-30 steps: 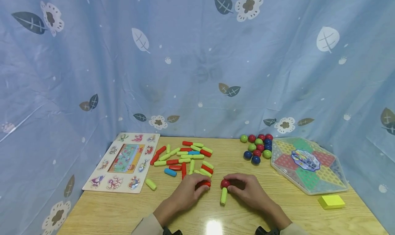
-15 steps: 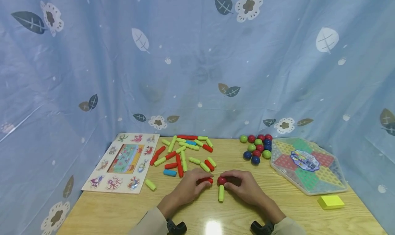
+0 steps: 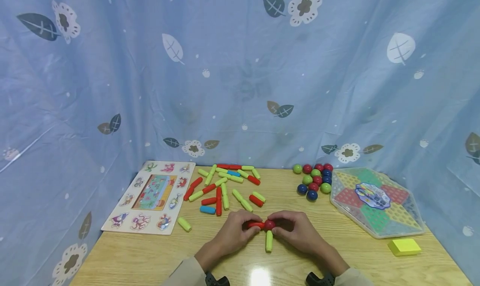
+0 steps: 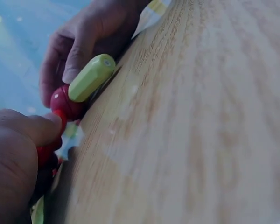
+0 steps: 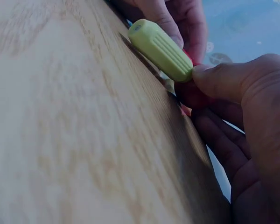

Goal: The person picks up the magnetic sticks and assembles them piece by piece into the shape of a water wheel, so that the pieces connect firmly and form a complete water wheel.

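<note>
The left hand point(image 3: 232, 232) is pinching a red stick point(image 3: 255, 225) between its thumb and fingers. The right hand point(image 3: 296, 232) is pinching a red ball point(image 3: 269, 224) with its thumb and fingers curled round it. The two hands are sitting close together on the counter point(image 3: 337, 257), near its front edge. The red stick is touching the left side of the ball. A green stick point(image 3: 268, 241) is touching the ball too, and it is lying flat on the counter, pointing back toward the person. In the left wrist view the ball point(image 4: 65, 103) is sitting at the end of the green stick point(image 4: 91, 77).

Behind the left hand, a heap of loose sticks point(image 3: 225, 186) is lying on the counter, green, red and blue. One more green stick point(image 3: 183, 224) is lying alone to the left. Past it, a picture puzzle board point(image 3: 150, 196) is lying flat by the left edge. Behind the right hand, a bunch of balls point(image 3: 315, 181) is sitting together, red, green and blue. Just beside them a six-sided game board point(image 3: 375, 200) is lying flat. A yellow block point(image 3: 403, 247) is lying near the right front corner. A blue curtain point(image 3: 240, 69) with leaves and flowers is hanging behind everything.
</note>
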The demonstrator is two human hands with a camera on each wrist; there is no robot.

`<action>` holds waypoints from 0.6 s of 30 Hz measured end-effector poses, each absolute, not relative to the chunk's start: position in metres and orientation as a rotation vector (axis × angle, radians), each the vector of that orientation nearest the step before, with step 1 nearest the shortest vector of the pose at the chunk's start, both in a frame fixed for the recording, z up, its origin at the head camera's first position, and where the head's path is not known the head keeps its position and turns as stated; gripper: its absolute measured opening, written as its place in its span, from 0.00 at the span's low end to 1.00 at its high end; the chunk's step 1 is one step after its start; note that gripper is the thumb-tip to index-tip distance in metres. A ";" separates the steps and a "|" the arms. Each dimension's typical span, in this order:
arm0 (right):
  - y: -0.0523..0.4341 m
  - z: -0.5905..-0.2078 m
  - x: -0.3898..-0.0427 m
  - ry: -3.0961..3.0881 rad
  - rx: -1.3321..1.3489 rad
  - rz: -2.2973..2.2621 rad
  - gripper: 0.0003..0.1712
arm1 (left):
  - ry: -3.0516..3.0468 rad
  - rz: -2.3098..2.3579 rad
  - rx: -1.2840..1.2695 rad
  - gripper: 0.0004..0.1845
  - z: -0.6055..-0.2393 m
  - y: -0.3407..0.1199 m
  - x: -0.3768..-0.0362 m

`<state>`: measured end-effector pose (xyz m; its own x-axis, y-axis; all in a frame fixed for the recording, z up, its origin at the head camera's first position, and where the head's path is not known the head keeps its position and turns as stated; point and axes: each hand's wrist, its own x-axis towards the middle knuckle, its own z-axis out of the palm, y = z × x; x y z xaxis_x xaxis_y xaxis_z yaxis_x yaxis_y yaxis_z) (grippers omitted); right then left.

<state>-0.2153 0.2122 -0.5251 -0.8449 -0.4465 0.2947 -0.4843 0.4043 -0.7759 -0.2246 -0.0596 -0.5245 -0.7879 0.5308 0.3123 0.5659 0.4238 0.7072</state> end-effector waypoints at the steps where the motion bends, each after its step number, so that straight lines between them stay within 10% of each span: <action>1: 0.212 -0.525 -0.215 -2.602 0.863 1.452 0.17 | -2.608 -1.333 -1.017 0.11 -0.525 -0.060 -0.225; 18: 0.216 -0.518 -0.210 -2.647 0.830 1.663 0.17 | -2.554 -1.343 -1.211 0.11 -0.527 -0.061 -0.223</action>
<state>-0.2095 0.2156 -0.5181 -0.8644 -0.4666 0.1872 -0.3712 0.3412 -0.8636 -0.2229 -0.0612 -0.5272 -0.7004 0.6264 0.3422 0.6370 0.3323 0.6956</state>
